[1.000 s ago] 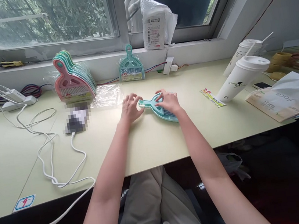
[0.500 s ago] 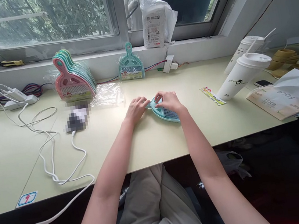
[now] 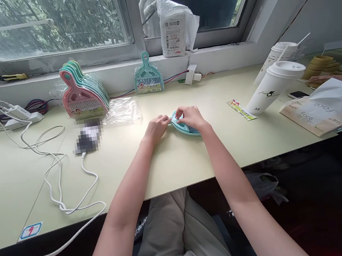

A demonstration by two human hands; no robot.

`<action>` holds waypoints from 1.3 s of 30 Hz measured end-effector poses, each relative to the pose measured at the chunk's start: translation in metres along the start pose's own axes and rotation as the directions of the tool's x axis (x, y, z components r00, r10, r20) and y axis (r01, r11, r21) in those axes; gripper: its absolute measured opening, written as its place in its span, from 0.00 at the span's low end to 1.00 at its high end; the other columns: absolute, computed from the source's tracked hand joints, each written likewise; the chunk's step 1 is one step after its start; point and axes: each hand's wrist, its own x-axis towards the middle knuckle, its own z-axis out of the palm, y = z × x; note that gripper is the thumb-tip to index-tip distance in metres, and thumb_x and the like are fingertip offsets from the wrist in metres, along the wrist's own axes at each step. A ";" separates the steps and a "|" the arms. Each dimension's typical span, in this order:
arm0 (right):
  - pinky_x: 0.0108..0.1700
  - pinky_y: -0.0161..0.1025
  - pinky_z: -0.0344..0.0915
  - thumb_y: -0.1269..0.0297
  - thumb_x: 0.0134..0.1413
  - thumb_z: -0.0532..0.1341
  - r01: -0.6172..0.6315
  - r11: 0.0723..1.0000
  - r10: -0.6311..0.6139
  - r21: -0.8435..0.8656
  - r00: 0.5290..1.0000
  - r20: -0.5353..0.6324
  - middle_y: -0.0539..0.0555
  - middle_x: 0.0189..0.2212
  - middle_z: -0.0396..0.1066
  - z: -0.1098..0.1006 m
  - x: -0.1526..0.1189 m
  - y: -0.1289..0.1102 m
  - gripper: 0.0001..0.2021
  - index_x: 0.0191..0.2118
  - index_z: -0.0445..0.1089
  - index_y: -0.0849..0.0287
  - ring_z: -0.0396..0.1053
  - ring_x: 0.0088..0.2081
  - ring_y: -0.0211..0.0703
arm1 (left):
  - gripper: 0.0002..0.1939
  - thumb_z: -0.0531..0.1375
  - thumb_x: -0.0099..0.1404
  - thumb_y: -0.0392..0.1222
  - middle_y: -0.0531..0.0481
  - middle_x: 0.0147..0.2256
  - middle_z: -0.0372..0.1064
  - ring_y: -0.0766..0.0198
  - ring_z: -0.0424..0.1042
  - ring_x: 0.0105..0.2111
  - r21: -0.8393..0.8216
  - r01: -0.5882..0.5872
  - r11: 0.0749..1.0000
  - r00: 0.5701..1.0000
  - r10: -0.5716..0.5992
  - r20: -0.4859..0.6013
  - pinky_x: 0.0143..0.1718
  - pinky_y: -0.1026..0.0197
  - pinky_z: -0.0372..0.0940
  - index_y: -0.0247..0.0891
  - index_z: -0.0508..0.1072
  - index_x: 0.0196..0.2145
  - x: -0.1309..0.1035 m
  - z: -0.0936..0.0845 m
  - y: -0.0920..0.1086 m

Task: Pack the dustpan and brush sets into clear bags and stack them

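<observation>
A teal dustpan with a brush in it (image 3: 187,130) lies on the pale desk in front of me, its handle toward the left. My left hand (image 3: 157,127) is closed around the handle end. Bent over the dustpan from the right, my right hand (image 3: 190,117) has its fingers pinched together at the top of the body; whether a small part is between them is hidden. A colourful card (image 3: 241,110) lies to the right. Behind, a wrapped teal dustpan set (image 3: 148,76) leans on the wall beside a row of wrapped sets (image 3: 85,95).
Clear plastic film (image 3: 122,110) lies near the row. White cables (image 3: 57,178) and a blurred device (image 3: 88,137) are at left. White cups (image 3: 271,84), a tissue pack (image 3: 318,113) and another person's hand (image 3: 336,79) are at right.
Another person's hand has appeared at the far right. My hands remain at the dustpan, with my right hand slightly lower and further left. The whole view has shifted a little.
</observation>
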 end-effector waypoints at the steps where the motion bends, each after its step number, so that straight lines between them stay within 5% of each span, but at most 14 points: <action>1: 0.46 0.40 0.53 0.67 0.46 0.63 0.001 1.000 -0.001 0.002 1.000 0.002 0.46 0.35 0.77 0.001 0.001 0.000 0.06 0.34 0.70 0.53 0.71 0.39 0.43 | 0.17 0.51 0.64 0.27 0.43 0.41 0.70 0.59 0.69 0.41 0.001 0.012 1.000 1.000 -0.012 0.019 0.40 0.58 0.64 0.39 0.73 0.45 0.000 0.000 0.001; 12: 0.44 0.39 0.57 0.66 0.45 0.63 0.008 1.000 -0.008 -0.015 1.000 0.007 0.46 0.35 0.77 0.006 0.004 0.000 0.05 0.32 0.69 0.52 0.72 0.39 0.43 | 0.19 0.48 0.65 0.28 0.44 0.44 0.71 0.57 0.71 0.43 -0.027 0.095 0.995 0.994 -0.094 0.058 0.40 0.58 0.64 0.41 0.73 0.47 -0.001 0.002 0.001; 15: 0.41 0.38 0.59 0.63 0.45 0.63 -0.030 0.999 0.031 0.030 0.999 -0.028 0.46 0.36 0.76 0.010 0.004 -0.005 0.06 0.32 0.68 0.52 0.72 0.39 0.44 | 0.18 0.51 0.64 0.30 0.43 0.50 0.68 0.55 0.65 0.52 -0.102 0.182 0.978 0.977 -0.191 -0.092 0.49 0.54 0.62 0.42 0.73 0.47 0.000 -0.001 -0.001; 17: 0.39 0.37 0.61 0.62 0.45 0.63 -0.078 0.993 0.086 0.084 0.992 -0.088 0.47 0.37 0.76 0.015 0.005 -0.010 0.06 0.32 0.67 0.51 0.71 0.39 0.44 | 0.20 0.54 0.64 0.34 0.42 0.56 0.62 0.52 0.58 0.59 -0.248 0.292 0.924 0.907 -0.350 -0.233 0.54 0.51 0.60 0.42 0.68 0.53 0.003 -0.002 0.000; 18: 0.38 0.37 0.61 0.61 0.45 0.63 -0.102 0.988 0.118 0.115 0.983 -0.138 0.47 0.37 0.75 0.017 0.006 -0.014 0.06 0.33 0.67 0.51 0.71 0.39 0.44 | 0.22 0.55 0.64 0.37 0.40 0.58 0.59 0.51 0.57 0.59 -0.364 0.339 0.867 0.859 -0.443 -0.255 0.55 0.49 0.59 0.42 0.65 0.56 0.006 -0.002 0.002; 20: 0.40 0.37 0.62 0.61 0.48 0.61 -0.128 0.975 0.173 0.181 0.951 -0.258 0.49 0.38 0.75 0.023 0.009 -0.021 0.06 0.34 0.66 0.51 0.71 0.40 0.44 | 0.24 0.53 0.67 0.42 0.39 0.57 0.60 0.52 0.61 0.57 -0.630 0.375 0.681 0.813 -0.567 -0.129 0.53 0.50 0.62 0.41 0.60 0.60 0.011 0.000 0.008; 23: 0.42 0.37 0.64 0.60 0.52 0.59 -0.076 0.954 0.169 0.291 0.935 -0.311 0.51 0.39 0.74 0.023 0.015 -0.019 0.08 0.39 0.66 0.52 0.70 0.40 0.42 | 0.23 0.54 0.66 0.46 0.41 0.49 0.67 0.56 0.70 0.47 -0.888 0.367 0.276 0.861 -0.463 0.212 0.46 0.54 0.67 0.41 0.61 0.57 0.016 0.007 0.015; 25: 0.44 0.38 0.65 0.61 0.55 0.55 -0.085 0.937 0.198 0.339 0.928 -0.315 0.53 0.42 0.74 0.015 0.017 -0.005 0.11 0.43 0.66 0.54 0.70 0.41 0.42 | 0.24 0.59 0.60 0.43 0.43 0.45 0.69 0.58 0.72 0.42 -0.936 0.351 0.028 0.857 -0.412 0.309 0.42 0.57 0.69 0.40 0.63 0.54 0.017 0.012 0.014; 27: 0.49 0.42 0.63 0.64 0.58 0.50 -0.228 0.917 0.355 0.327 0.840 -0.410 0.59 0.47 0.71 0.003 0.014 0.021 0.15 0.48 0.66 0.58 0.68 0.47 0.45 | 0.24 0.62 0.55 0.39 0.45 0.43 0.69 0.61 0.72 0.38 -0.936 0.318 -0.152 0.815 -0.462 0.351 0.37 0.59 0.70 0.39 0.65 0.50 0.016 0.016 0.008; 30: 0.59 0.57 0.51 0.66 0.58 0.49 -0.583 0.779 0.588 0.231 0.552 -0.591 0.67 0.60 0.57 -0.013 0.000 0.068 0.21 0.56 0.61 0.62 0.50 0.63 0.54 | 0.23 0.63 0.51 0.34 0.47 0.40 0.68 0.63 0.71 0.35 -0.926 0.254 -0.280 0.747 -0.551 0.371 0.33 0.62 0.70 0.38 0.66 0.46 0.015 0.018 -0.006; 32: 0.61 0.65 0.42 0.64 0.59 0.51 -0.728 0.664 0.686 0.173 0.500 -0.529 0.70 0.65 0.48 -0.015 -0.009 0.092 0.25 0.61 0.57 0.66 0.40 0.66 0.59 | 0.22 0.63 0.51 0.33 0.48 0.39 0.68 0.65 0.71 0.33 -0.926 0.205 -0.317 0.715 -0.598 0.363 0.32 0.64 0.70 0.39 0.66 0.45 0.014 0.016 -0.014; 34: 0.61 0.69 0.36 0.61 0.60 0.51 -0.768 0.629 0.731 0.118 0.534 -0.424 0.72 0.65 0.46 -0.011 -0.012 0.103 0.26 0.61 0.57 0.67 0.38 0.67 0.60 | 0.21 0.63 0.51 0.33 0.48 0.38 0.68 0.66 0.71 0.32 -0.927 0.159 -0.338 0.694 -0.630 0.349 0.33 0.64 0.70 0.39 0.67 0.44 0.013 0.014 -0.020; 39: 0.63 0.65 0.34 0.65 0.62 0.50 -0.530 0.846 0.522 0.055 0.805 -0.283 0.61 0.59 0.62 0.008 -0.003 0.075 0.17 0.53 0.67 0.57 0.55 0.61 0.51 | 0.19 0.62 0.53 0.32 0.50 0.35 0.68 0.67 0.71 0.31 -0.926 0.105 -0.362 0.658 -0.673 0.338 0.33 0.65 0.70 0.39 0.67 0.43 0.010 0.009 -0.029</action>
